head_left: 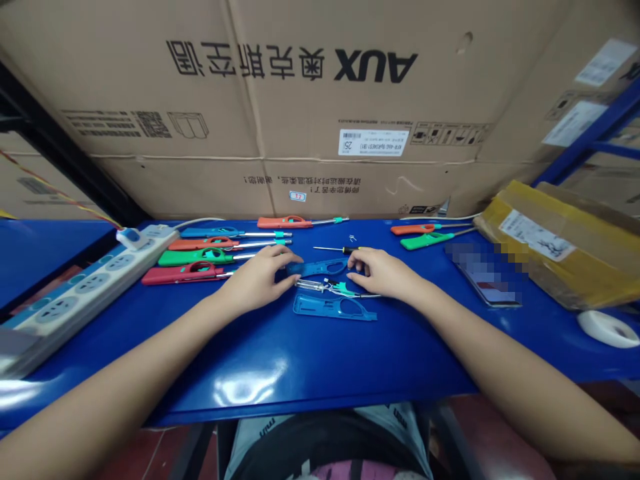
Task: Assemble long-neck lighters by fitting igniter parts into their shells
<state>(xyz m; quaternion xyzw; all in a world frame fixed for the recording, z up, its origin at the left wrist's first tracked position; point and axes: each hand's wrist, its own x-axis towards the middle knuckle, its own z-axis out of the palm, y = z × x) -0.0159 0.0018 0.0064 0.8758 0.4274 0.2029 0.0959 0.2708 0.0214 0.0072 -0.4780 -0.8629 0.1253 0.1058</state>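
Note:
Between my hands lies a blue lighter shell half (320, 268), lengthwise across the blue table. My left hand (260, 279) pinches its left end between thumb and fingers. At the other end, the bent fingers of my right hand (383, 272) close around the shell's tip; the exact contact is partly hidden. Just below it are the lighter's inner parts: a clear fuel tank (310, 285), a green trigger piece (343, 289) and a thin metal tube running under my right hand. Nearest me rests the second blue shell half (335, 308). A screwdriver (345, 250) lies beyond, its handle beside my right fingers.
Several assembled lighters (187, 272) line the left side beside a white power strip (90, 287). Another orange lighter (285, 222) and small screws (353, 238) lie at the back. Right are two lighters (425, 240), a phone (485, 273), a taped box (560, 247) and a white ring (607, 329).

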